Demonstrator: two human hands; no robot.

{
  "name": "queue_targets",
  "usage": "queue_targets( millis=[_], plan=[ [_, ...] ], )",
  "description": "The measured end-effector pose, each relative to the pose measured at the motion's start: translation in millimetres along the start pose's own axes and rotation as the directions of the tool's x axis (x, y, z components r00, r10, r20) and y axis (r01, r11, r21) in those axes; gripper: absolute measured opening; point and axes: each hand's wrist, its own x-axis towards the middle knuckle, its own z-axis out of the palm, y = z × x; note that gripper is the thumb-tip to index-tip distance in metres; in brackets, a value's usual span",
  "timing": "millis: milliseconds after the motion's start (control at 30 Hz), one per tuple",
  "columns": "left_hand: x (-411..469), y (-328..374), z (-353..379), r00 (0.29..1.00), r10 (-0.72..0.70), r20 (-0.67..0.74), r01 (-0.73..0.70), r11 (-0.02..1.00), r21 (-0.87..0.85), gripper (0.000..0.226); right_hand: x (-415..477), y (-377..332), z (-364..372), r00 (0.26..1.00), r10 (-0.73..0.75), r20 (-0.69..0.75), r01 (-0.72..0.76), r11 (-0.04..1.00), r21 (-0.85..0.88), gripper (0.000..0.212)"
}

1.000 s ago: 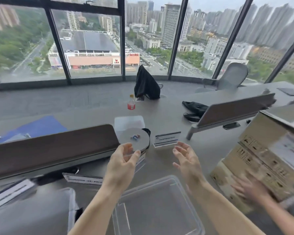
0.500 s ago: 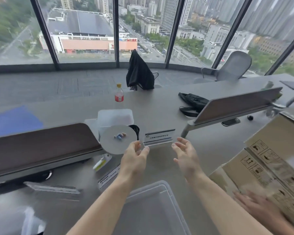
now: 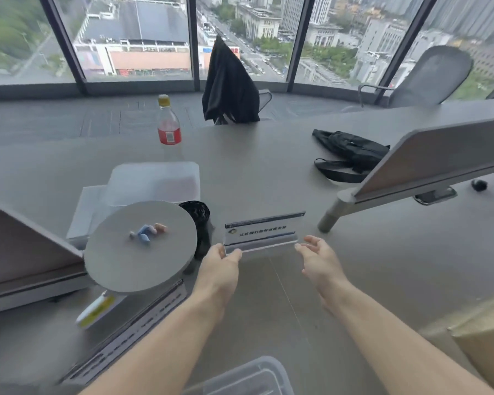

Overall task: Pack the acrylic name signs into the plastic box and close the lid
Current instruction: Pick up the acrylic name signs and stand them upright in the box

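Head view: we're at the pick-up step. Acrylic name sign [image 3: 263, 232] stands upright on the desk [image 3: 268, 166], well ahead of the plastic box [image 3: 248, 377] at the near edge. Left hand [image 3: 221, 266] fingertips touch the sign's left end, not clamped; right hand [image 3: 320, 260] spread, just beside the right end. Next: pinch both ends, lift clear, bring back to box

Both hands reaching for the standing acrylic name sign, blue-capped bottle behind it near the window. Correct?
Not quite: the bottle has a yellow cap, not blue, as the head view shows. The rest holds: the left hand and right hand are reaching for the standing acrylic name sign.
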Motion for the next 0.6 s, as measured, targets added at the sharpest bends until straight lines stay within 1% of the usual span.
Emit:
queue_targets(
  millis=[133,233,333,467,500,533,600],
  plan=[
    [51.6,-15.2,21.2,0.999,-0.027,-0.034,0.028,0.999,0.04,0.07,52.2,26.8,13.3,1.0,0.004,0.017,-0.002,0.995,-0.1,0.058],
    [78.0,-22.6,27.3,0.999,-0.007,-0.043,0.01,0.997,0.071,0.074,77.2,34.9,23.0,1.0,-0.023,0.01,0.024,0.995,-0.094,0.064],
    [99.4,-26.4,33.4,0.997,0.06,-0.055,-0.053,0.992,0.117,0.062,96.3,35.7,31.7,0.997,-0.069,0.038,0.072,0.994,-0.079,0.066],
    [104.1,-31.6,38.6,0.985,0.134,-0.108,-0.114,0.979,0.168,0.049,106.1,37.2,29.1,0.994,-0.11,-0.016,0.11,0.994,-0.01,0.069],
    [101.3,-33.1,39.1,0.983,0.139,-0.117,-0.117,0.976,0.182,0.046,102.6,36.9,25.6,0.994,-0.113,-0.012,0.113,0.994,-0.011,0.068],
    [97.6,-34.2,38.5,0.982,0.139,-0.127,-0.114,0.975,0.189,0.041,99.2,38.3,22.6,0.994,-0.109,0.003,0.109,0.994,-0.014,0.062],
    [87.1,-33.6,38.2,0.981,0.124,-0.148,-0.097,0.979,0.178,0.029,85.7,40.7,16.4,0.994,-0.108,0.028,0.108,0.994,-0.012,0.045]
  ],
)
